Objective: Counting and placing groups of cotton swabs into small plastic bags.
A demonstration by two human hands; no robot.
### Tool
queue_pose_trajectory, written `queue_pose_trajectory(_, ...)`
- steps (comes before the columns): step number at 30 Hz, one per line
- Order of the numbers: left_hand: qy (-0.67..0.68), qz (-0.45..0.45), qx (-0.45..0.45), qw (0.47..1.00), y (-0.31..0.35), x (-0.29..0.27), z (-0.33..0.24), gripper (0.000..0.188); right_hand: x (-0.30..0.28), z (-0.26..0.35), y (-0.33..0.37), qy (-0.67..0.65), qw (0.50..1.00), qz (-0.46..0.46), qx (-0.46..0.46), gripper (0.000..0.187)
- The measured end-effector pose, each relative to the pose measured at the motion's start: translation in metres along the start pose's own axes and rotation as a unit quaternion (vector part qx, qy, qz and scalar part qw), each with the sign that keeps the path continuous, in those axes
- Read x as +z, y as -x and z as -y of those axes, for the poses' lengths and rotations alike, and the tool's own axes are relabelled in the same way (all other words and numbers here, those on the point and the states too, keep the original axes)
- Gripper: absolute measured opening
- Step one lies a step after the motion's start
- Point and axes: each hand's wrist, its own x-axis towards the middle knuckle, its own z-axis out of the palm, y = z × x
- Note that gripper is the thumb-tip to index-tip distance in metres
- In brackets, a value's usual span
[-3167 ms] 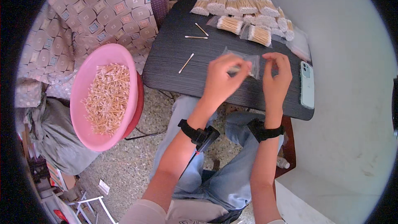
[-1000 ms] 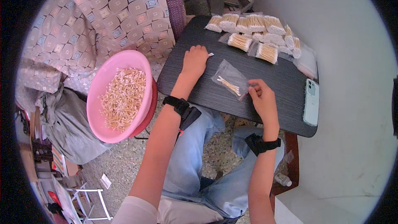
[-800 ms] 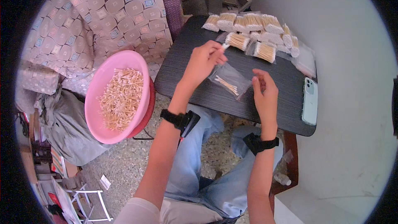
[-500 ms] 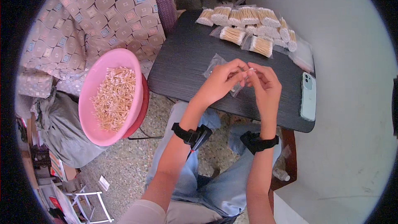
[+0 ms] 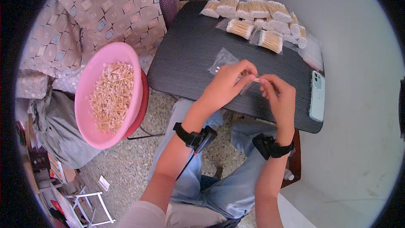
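Above the near part of the black table, my left hand and my right hand face each other with fingertips pinched. Between them runs a short stretch of cotton swabs, gripped at one end by the left fingers and at the other by the right. How many swabs there are is too small to make out. A clear plastic bag lies on the table, partly hidden under my left hand, with a white swab tip showing by it. Black bands circle both wrists.
Several bags packed with cotton swabs are grouped at the table's far side, beside flat empty bags. A pale green phone lies at the right edge. To the left, a tilted pink basin holds loose swabs. The wall bounds the right.
My right hand has moved slightly right and down, away from the left, so the swabs between them show more clearly. The whole view has also shifted a little.
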Motion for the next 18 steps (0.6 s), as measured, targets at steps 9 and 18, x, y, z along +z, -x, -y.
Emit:
queue_pose_trajectory(9,-0.302,-0.055,0.052,0.950,0.020,0.010,0.033,0.044,-0.010,-0.021,0.011,-0.075,0.986,-0.088,0.123,0.015)
queue_pose_trajectory(18,-0.355,-0.031,0.032,0.934,0.017,0.020,0.029,0.026,-0.021,-0.024,0.029,0.038,0.983,-0.021,0.178,0.015)
